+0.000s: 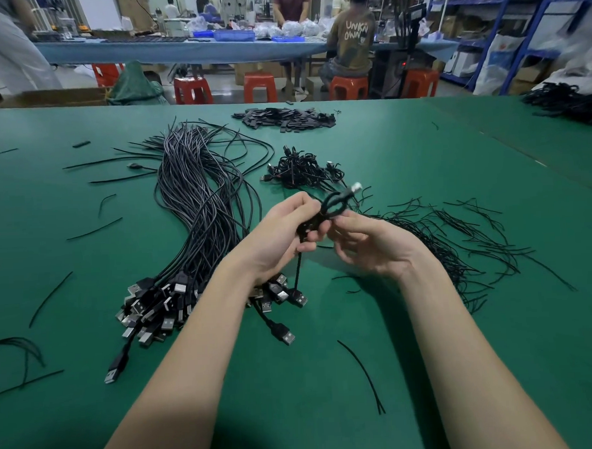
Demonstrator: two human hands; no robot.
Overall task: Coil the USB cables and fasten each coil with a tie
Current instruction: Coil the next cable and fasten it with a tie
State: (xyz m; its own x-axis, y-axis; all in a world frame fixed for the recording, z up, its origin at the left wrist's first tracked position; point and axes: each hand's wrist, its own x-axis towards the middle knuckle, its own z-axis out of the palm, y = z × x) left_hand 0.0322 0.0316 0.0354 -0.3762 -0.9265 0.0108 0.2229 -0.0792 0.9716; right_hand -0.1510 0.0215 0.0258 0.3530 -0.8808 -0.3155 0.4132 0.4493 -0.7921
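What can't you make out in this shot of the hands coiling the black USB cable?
Head view only:
- Black USB cable coil: whether a tie is on it; left hand and right hand fingers cover its middle.
- Pile of black cables, far right: cut off by the edge.
- Finished black coil heap: ties too small.

Black USB cable (334,206), partly coiled

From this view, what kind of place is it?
Likely a cable assembly or packing workshop: a big bundle of loose USB cables on a green worktable, a pile of finished coils, and storage shelving behind other workers' benches.
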